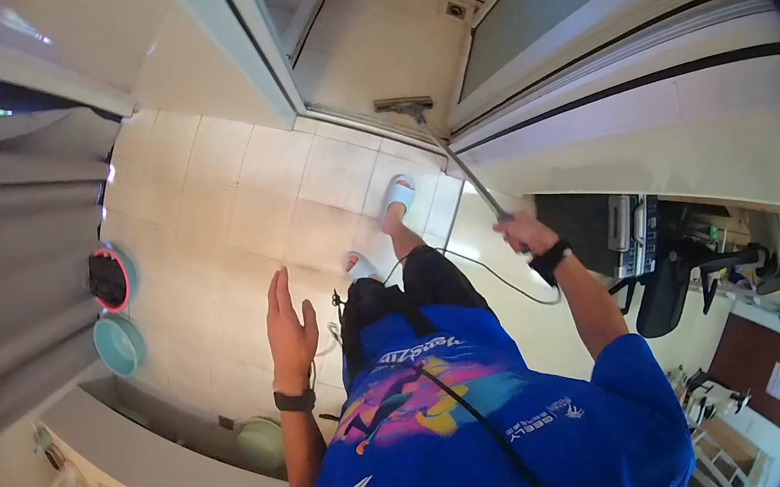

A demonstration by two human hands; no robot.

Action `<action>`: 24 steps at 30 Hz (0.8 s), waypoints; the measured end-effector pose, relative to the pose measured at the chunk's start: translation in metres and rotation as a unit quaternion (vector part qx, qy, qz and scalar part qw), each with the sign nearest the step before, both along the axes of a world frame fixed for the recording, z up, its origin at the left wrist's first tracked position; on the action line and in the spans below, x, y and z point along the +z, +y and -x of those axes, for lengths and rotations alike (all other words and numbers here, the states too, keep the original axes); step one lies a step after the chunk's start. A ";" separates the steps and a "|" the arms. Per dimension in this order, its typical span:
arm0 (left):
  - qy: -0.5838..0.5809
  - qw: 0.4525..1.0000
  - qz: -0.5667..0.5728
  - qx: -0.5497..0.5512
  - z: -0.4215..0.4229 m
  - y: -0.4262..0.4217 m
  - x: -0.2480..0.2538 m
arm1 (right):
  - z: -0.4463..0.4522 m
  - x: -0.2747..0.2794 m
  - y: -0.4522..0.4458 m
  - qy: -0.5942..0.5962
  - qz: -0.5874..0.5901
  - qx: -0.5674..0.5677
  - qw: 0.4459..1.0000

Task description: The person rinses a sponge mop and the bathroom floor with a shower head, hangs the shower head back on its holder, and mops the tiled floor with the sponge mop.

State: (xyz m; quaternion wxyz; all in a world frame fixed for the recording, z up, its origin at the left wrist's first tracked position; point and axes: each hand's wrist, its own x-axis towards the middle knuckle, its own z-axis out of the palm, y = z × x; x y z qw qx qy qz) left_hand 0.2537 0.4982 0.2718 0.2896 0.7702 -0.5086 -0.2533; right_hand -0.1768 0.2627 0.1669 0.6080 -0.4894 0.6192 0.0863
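Observation:
My right hand [527, 233] is closed round the handle end of a long thin pole. The pole belongs to a floor mop [403, 104], whose flat narrow head lies on the tiles just inside a doorway at the top. My left hand [292, 331] is raised in front of the tiled floor, fingers stretched out and thumb apart, touching nothing. Black bands circle both wrists. A thin cable loops between my legs and the right arm.
Beyond the metal door sill [373, 128] is a floor drain [456, 9]. Pink-rimmed [125, 278] and teal basins [119, 344] stand by a grey curtain [6, 240] at left. A counter [160, 459] runs lower left. A black chair [670, 292] and shelves are at right.

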 end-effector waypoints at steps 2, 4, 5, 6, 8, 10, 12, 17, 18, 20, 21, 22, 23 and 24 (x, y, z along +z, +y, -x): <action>0.022 1.000 -0.008 0.006 0.001 0.027 -0.002 | -0.036 0.000 -0.023 0.006 -0.003 0.004 1.000; 0.038 0.999 -0.016 0.020 0.006 0.045 0.000 | -0.060 0.005 -0.033 -0.085 -0.053 -0.088 0.991; 0.058 0.997 -0.030 0.030 0.008 0.053 -0.001 | -0.064 0.000 -0.027 -0.089 -0.048 -0.090 0.991; 0.055 0.998 -0.027 0.026 0.008 0.059 -0.004 | -0.065 -0.010 -0.017 -0.085 -0.027 -0.074 0.993; 0.052 0.997 -0.039 0.052 0.009 0.069 -0.016 | -0.066 -0.023 0.018 -0.096 0.010 -0.061 0.994; 0.049 0.996 -0.033 0.063 0.011 0.071 -0.031 | -0.037 -0.081 0.066 -0.051 0.048 -0.050 0.996; 0.061 0.995 -0.057 0.046 0.014 0.061 -0.043 | -0.037 -0.061 0.074 -0.023 0.031 -0.041 0.998; 0.111 0.991 -0.016 -0.072 0.050 -0.029 -0.079 | -0.005 -0.121 0.155 0.046 0.158 -0.008 0.986; 0.144 0.983 -0.007 -0.112 0.063 -0.059 -0.081 | -0.007 -0.134 0.167 0.070 0.226 0.003 0.971; 0.158 0.963 -0.044 -0.214 0.093 -0.105 -0.134 | -0.015 -0.118 0.176 0.079 0.234 -0.024 0.969; 0.143 0.958 -0.057 -0.241 0.117 -0.123 -0.166 | -0.010 -0.120 0.183 0.085 0.232 -0.032 0.968; 0.127 0.952 -0.071 -0.268 0.144 -0.138 -0.200 | -0.008 -0.109 0.182 0.048 0.217 -0.071 0.972; 0.144 0.948 -0.093 -0.268 0.170 -0.154 -0.231 | 0.001 -0.114 0.192 0.061 0.215 -0.078 0.972; 0.119 0.953 -0.093 -0.261 0.204 -0.156 -0.275 | 0.010 -0.123 0.194 0.074 0.212 -0.084 0.971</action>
